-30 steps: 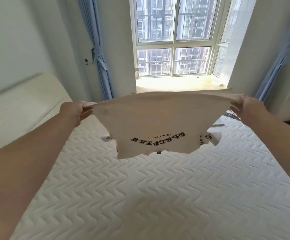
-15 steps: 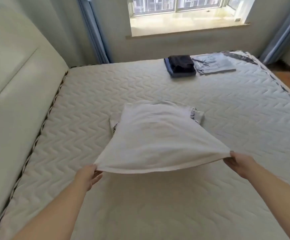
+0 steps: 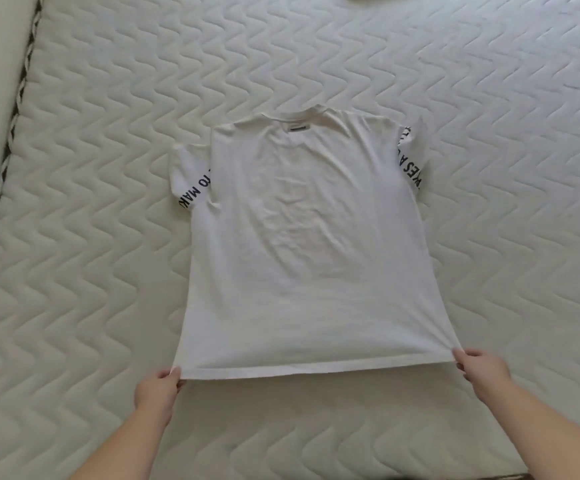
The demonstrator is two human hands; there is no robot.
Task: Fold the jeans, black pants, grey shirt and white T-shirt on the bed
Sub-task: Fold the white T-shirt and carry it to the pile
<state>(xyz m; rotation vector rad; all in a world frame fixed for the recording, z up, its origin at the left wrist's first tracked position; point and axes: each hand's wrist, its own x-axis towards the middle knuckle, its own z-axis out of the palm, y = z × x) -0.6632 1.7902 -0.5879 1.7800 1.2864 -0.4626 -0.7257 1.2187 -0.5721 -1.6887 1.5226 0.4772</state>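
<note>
My hands (image 3: pixel 157 388) (image 3: pixel 479 367) pinch the T-shirt's (image 3: pixel 302 237) hem corners – left and right – and it lies flat on the bed (image 3: pixel 91 133), collar pointing away from me.

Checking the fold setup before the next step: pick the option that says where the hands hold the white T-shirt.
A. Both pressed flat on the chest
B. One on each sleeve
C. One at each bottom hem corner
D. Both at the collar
C: the left hand and right hand each pinch a bottom hem corner of the white T-shirt, which is spread on the bed.
</note>
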